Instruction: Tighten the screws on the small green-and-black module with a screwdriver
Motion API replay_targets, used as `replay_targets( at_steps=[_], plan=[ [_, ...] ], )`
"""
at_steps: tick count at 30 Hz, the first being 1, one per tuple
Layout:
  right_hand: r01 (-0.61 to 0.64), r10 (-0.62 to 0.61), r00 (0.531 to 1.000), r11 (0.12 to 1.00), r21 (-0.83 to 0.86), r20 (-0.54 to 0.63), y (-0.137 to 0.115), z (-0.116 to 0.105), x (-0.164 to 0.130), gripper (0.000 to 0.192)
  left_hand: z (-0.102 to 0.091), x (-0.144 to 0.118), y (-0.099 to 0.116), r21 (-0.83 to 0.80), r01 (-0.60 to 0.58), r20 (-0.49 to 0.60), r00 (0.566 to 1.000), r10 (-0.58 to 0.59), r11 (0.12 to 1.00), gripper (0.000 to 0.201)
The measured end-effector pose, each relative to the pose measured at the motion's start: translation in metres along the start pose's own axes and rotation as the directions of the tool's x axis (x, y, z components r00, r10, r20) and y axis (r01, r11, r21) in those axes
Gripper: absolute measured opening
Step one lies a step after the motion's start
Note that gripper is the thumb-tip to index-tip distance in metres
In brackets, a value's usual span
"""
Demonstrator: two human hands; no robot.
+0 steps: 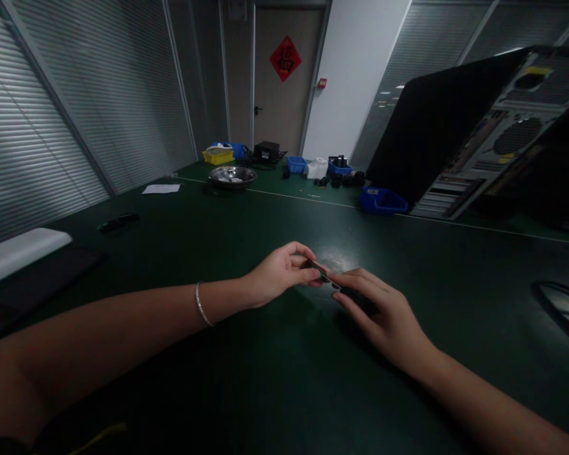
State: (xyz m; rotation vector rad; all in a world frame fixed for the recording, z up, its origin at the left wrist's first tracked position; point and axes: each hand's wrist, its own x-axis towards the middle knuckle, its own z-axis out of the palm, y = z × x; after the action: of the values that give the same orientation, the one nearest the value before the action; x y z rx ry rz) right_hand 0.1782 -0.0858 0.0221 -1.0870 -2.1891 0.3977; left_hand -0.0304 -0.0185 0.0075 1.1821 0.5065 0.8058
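My left hand and my right hand meet over the dark green table. Between their fingertips is a small, thin dark strip, likely a circuit module; its detail is too dim to read. The left hand pinches its left end with thumb and fingers. The right hand's fingers lie over its right end and cover that part. A silver bracelet is on my left wrist.
An open computer case lies tilted at the back right, with a blue bin beside it. A metal bowl, yellow and blue bins and black parts stand at the far edge. A white keyboard is at the left.
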Motion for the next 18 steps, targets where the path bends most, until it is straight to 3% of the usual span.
replay_targets(
  at_steps=[3,9,15,18],
  plan=[
    [0.014,-0.014,1.000,1.000,0.003,0.027,0.0003,-0.0002,0.0004,0.032,0.0012,0.0000,0.0014,-0.027,0.003,-0.046,0.999,-0.004,1.000,0.029],
    [0.013,-0.011,0.999,0.999,-0.043,0.048,-0.0014,-0.0010,0.0003,0.033,0.0022,0.0002,0.0047,0.081,-0.042,-0.087,0.995,0.049,0.996,0.027],
    [-0.020,0.016,0.999,0.996,-0.086,-0.044,-0.0016,-0.0012,-0.0001,0.030,0.0010,-0.0019,0.0003,0.231,-0.089,-0.008,0.996,0.093,0.969,0.036],
    [-0.016,0.009,0.998,0.994,-0.105,-0.064,-0.0013,-0.0010,-0.0001,0.029,-0.0001,-0.0034,-0.0002,0.294,-0.116,0.013,0.993,0.117,0.949,0.028]
  ],
)
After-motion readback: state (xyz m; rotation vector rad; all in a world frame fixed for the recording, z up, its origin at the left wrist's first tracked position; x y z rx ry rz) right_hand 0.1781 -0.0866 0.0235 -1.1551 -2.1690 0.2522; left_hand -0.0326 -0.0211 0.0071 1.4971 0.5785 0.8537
